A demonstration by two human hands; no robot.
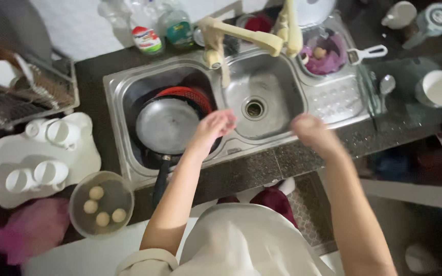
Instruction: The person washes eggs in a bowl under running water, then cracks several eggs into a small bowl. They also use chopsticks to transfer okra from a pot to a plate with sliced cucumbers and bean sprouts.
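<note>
Two steel sink (277, 87) basins sit in dark counter (262, 166).

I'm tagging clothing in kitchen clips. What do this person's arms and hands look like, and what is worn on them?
Both forearms are bare, with no watch or gloves visible. The left hand and right hand are blurred, so rings cannot be told. A rolled cream fabric sleeve ends near the left elbow; the right sleeve is out of view.

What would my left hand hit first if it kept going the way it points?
Probably the bare steel floor of the right sink basin, near the round drain; the left hand points that way, though depth is unclear.
</note>
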